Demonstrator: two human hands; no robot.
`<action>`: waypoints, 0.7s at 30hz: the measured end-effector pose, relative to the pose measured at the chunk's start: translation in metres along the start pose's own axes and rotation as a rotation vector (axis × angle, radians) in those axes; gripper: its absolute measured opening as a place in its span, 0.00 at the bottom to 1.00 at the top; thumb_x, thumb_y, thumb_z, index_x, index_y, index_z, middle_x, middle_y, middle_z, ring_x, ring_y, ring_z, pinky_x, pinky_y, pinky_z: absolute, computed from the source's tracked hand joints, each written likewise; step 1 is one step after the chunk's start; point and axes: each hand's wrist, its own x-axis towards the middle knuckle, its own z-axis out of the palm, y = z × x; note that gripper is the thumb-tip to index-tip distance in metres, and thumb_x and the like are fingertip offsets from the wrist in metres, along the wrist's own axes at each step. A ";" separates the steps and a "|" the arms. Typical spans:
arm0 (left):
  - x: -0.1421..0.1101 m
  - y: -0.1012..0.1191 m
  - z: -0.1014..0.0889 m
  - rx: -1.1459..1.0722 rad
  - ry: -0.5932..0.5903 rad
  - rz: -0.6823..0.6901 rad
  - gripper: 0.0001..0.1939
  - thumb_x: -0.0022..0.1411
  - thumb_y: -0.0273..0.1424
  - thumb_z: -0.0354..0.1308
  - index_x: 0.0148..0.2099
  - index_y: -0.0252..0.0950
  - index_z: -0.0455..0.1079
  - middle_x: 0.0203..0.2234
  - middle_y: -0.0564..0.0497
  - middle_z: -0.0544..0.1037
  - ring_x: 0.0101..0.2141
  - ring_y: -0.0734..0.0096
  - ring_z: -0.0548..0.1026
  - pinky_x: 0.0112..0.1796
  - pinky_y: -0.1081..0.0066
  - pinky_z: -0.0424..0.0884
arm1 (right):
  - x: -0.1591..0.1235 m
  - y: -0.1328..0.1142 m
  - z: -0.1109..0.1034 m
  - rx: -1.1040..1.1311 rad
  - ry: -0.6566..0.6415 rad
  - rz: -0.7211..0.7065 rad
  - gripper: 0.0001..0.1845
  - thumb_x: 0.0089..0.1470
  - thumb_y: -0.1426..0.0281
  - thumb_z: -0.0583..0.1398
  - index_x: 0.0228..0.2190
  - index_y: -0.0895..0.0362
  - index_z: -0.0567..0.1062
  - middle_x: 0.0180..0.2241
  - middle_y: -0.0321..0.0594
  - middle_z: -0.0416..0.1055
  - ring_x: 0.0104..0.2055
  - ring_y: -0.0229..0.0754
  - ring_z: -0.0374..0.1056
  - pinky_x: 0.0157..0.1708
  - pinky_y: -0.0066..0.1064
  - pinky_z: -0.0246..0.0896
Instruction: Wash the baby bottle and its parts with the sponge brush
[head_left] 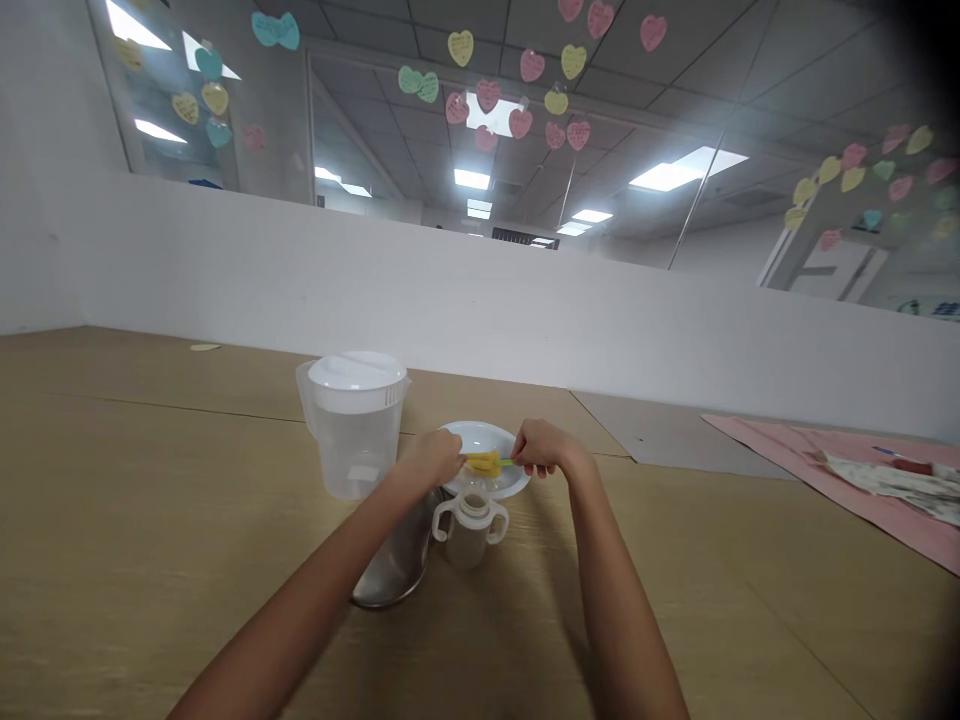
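Yellow item point(482, 463) (green end point(506, 462)) between hands point(436, 457) point(541, 445), over bowl point(480, 434)

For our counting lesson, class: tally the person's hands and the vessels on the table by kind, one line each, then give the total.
Hands (left hand, right hand): 2
Lidded pitcher: 1
Two-handled cup: 1
White dish: 1
Metal dish, partly hidden: 1
Total: 6
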 end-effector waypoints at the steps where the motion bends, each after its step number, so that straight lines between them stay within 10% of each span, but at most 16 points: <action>1: 0.001 0.001 0.004 0.003 -0.004 0.014 0.12 0.49 0.32 0.52 0.18 0.33 0.66 0.25 0.35 0.74 0.33 0.51 0.73 0.37 0.56 0.64 | 0.000 -0.001 0.000 -0.004 -0.003 -0.004 0.08 0.35 0.82 0.55 0.18 0.62 0.74 0.11 0.36 0.66 0.11 0.33 0.58 0.13 0.24 0.53; 7: 0.005 0.000 0.006 -0.020 0.003 0.124 0.07 0.50 0.30 0.53 0.23 0.34 0.68 0.29 0.41 0.73 0.35 0.60 0.71 0.40 0.64 0.65 | -0.007 0.001 -0.008 0.005 0.023 -0.053 0.11 0.37 0.80 0.54 0.23 0.62 0.75 0.15 0.36 0.67 0.13 0.31 0.58 0.13 0.23 0.52; 16: 0.004 -0.003 -0.040 -0.217 0.439 0.174 0.05 0.50 0.29 0.52 0.32 0.35 0.63 0.34 0.49 0.64 0.37 0.67 0.68 0.41 0.66 0.65 | -0.040 0.010 -0.036 0.422 0.528 -0.331 0.18 0.46 0.67 0.56 0.40 0.60 0.73 0.29 0.41 0.71 0.19 0.31 0.61 0.16 0.23 0.56; 21: -0.007 0.000 -0.060 -0.224 0.650 0.159 0.22 0.43 0.25 0.56 0.44 0.35 0.60 0.37 0.49 0.64 0.40 0.66 0.67 0.42 0.65 0.65 | -0.060 0.013 -0.042 0.472 0.372 -0.377 0.22 0.44 0.59 0.59 0.40 0.58 0.74 0.27 0.41 0.71 0.16 0.28 0.53 0.14 0.23 0.50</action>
